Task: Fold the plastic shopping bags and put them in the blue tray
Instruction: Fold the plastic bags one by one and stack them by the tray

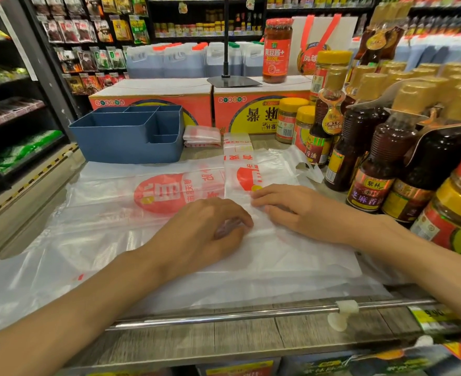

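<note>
A clear plastic shopping bag (240, 169) with red print lies folded into a long strip, running away from me over other flat bags (110, 202) spread on the counter. My left hand (210, 226) and my right hand (286, 204) both rest on the strip's near end, fingers curled onto the plastic as if pinching its corner. A small stack of folded bags (201, 135) sits beside the blue tray (126, 147), which stands at the back left with divided compartments that look empty.
Bottles of dark sauce (370, 158) and yellow-lidded jars (289, 118) crowd the right side. Red cartons (153, 104) stand behind the tray. A metal rail (224, 317) runs along the counter's front edge. Shelves of goods line the left.
</note>
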